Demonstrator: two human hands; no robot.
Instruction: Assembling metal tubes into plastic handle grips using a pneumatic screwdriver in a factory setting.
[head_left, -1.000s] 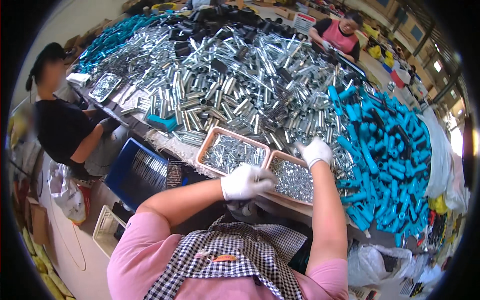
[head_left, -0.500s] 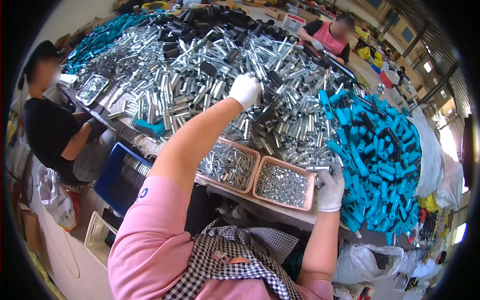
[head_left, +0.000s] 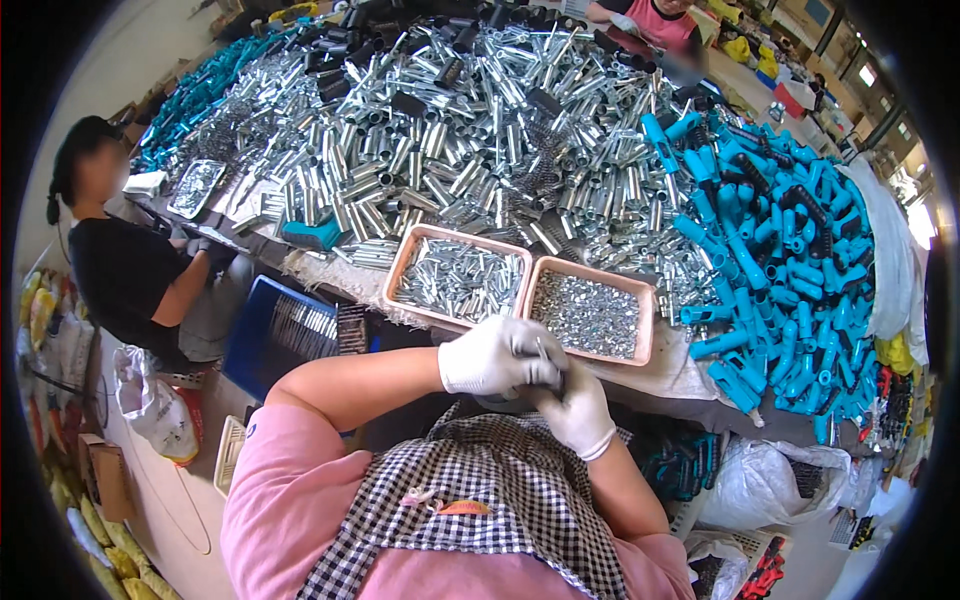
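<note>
My left hand [head_left: 492, 358], in a white glove with greyed fingertips, is closed in front of the two trays. A slim shiny metal piece [head_left: 541, 349] shows at its fingers. My right hand [head_left: 582, 412], gloved too, meets it from the right with fingers curled. Whatever it grips is hidden behind the fingers. Just beyond the hands is a pink tray [head_left: 392, 285] of small metal pins [head_left: 460, 275]. Beside it on the right, another pink tray [head_left: 648, 325] holds tiny metal parts [head_left: 585, 312].
A large heap of silver metal tubes [head_left: 420, 150] covers the table. Teal plastic handles [head_left: 780, 290] are piled on the right. A blue crate [head_left: 262, 325] stands below the table's left edge. One co-worker [head_left: 130, 260] sits at left, another [head_left: 660, 25] at the far side.
My left hand has come back from the metal heap toward my body. My right hand, which held a silver metal tube, has moved left and nearer; the hands now meet. The view has shifted.
</note>
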